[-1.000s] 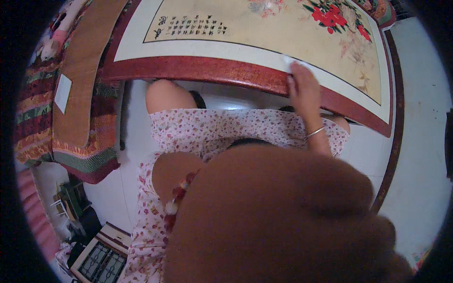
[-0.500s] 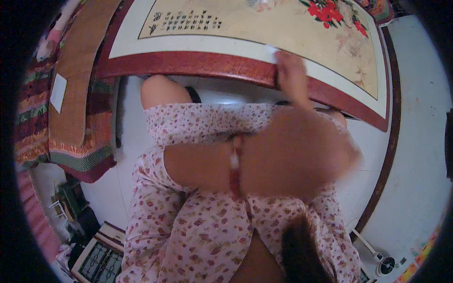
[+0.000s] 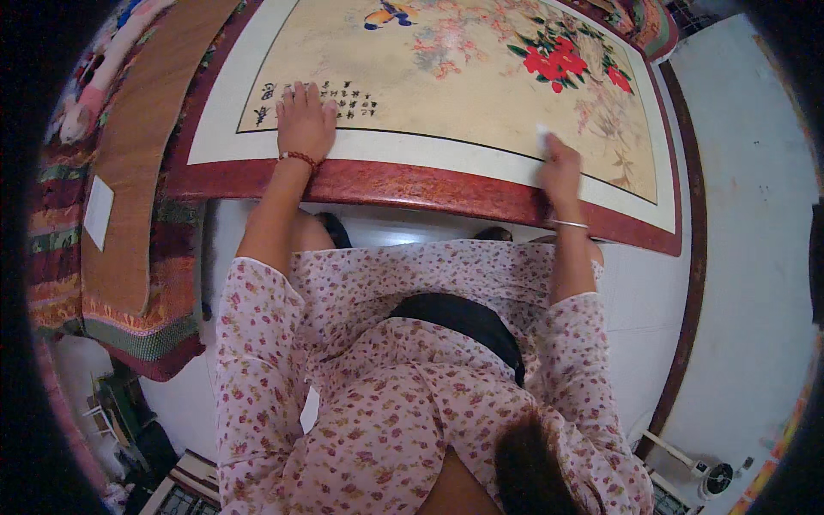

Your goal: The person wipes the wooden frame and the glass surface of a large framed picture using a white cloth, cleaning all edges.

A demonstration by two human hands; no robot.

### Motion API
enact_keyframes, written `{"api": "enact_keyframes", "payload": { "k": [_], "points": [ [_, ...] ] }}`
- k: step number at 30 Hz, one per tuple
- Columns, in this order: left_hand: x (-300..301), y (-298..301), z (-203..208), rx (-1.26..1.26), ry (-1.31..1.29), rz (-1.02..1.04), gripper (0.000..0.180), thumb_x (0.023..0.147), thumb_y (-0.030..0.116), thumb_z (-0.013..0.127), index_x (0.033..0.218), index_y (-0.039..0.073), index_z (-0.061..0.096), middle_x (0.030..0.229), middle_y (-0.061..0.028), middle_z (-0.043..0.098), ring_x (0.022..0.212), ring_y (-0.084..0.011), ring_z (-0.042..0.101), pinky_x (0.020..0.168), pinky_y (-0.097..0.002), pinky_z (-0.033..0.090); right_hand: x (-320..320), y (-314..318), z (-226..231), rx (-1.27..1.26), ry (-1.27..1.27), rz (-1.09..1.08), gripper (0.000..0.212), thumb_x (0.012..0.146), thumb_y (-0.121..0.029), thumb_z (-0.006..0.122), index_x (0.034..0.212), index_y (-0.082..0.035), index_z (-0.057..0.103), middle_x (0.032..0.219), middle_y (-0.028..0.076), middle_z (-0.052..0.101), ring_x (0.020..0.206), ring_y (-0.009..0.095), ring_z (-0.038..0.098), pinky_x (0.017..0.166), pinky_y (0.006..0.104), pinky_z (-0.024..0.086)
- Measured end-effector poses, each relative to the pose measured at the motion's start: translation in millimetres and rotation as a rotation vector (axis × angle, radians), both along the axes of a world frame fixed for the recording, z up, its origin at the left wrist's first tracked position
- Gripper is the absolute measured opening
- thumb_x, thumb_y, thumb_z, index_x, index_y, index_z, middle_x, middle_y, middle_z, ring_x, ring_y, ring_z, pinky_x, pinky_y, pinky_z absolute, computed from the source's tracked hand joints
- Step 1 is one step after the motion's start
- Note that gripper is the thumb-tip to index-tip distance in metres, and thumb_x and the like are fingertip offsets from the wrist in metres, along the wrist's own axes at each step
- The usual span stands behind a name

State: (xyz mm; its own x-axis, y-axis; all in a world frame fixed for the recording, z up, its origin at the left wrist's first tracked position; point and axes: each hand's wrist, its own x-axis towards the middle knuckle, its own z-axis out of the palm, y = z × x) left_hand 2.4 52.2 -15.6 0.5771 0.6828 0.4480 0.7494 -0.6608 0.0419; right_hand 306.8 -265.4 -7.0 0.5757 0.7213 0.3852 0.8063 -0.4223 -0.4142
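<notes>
A wide painting (image 3: 446,107) of red blossoms, a bird and black writing on a tan ground, with a white border, lies on a reddish-brown table (image 3: 412,185) before me. My left hand (image 3: 305,127) rests flat on its lower left part, over some of the writing, fingers stretched out and a beaded bracelet at the wrist. Toward the lower right border is my right hand (image 3: 561,170), fingers closed on a small white piece (image 3: 542,132) whose kind I cannot make out; a silvery bangle circles that wrist.
On the left, a long brown mat (image 3: 129,189) covers a striped woven cloth (image 3: 176,335), with a white card (image 3: 99,212) on top. A pale wall (image 3: 755,215) stands to the right. Low on the right is a small dark round fan-like thing (image 3: 716,477).
My left hand has swung from across my lap, near my right arm, onto the painting's left side. My right hand keeps the white piece. More of the painting is in view.
</notes>
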Motion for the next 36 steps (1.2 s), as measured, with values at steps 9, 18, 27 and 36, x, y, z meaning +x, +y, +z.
{"api": "enact_keyframes", "payload": {
  "k": [9, 18, 27, 36],
  "points": [
    [0, -12, 5, -0.126, 0.054, -0.039, 0.054, 0.095, 0.038, 0.043, 0.135, 0.001, 0.045, 0.141, -0.0238, 0.040, 0.133, -0.0414, 0.034, 0.111, -0.0512, 0.024, -22, 53, 12, -0.128, -0.181, 0.281, 0.044, 0.075, 0.006, 0.051, 0.116, -0.006, 0.061, 0.119, 0.014, 0.062, 0.101, 0.036, 0.056, 0.091, 0.0407, 0.047],
    [7, -17, 7, -0.108, 0.028, -0.013, 0.052, 0.094, 0.036, 0.044, 0.131, 0.000, 0.049, 0.138, -0.0250, 0.044, 0.130, -0.0416, 0.039, 0.109, -0.0523, 0.026, 89, -1, 1, -0.088, -0.232, -0.260, 0.004, 0.070, -0.005, 0.054, 0.073, -0.002, 0.055, 0.073, 0.021, 0.059, 0.072, 0.041, 0.059, 0.064, 0.0506, 0.044],
    [9, -14, 9, -0.133, 0.007, -0.031, 0.049, 0.093, 0.031, 0.043, 0.131, 0.000, 0.049, 0.139, -0.0237, 0.044, 0.129, -0.0418, 0.039, 0.109, -0.0515, 0.027, -118, 204, -4, 0.094, -0.199, 0.567, 0.025, 0.071, 0.001, 0.057, 0.095, -0.004, 0.064, 0.095, 0.014, 0.063, 0.092, 0.031, 0.058, 0.078, 0.0399, 0.050],
    [0, -12, 11, -0.152, -0.009, -0.057, 0.048, 0.093, 0.029, 0.044, 0.131, 0.001, 0.049, 0.139, -0.0238, 0.043, 0.131, -0.0412, 0.037, 0.110, -0.0506, 0.026, 9, 174, -8, -0.191, -0.243, 0.152, 0.029, 0.080, -0.002, 0.049, 0.106, -0.002, 0.062, 0.099, 0.017, 0.065, 0.097, 0.035, 0.059, 0.085, 0.0444, 0.048]
  ]
}}
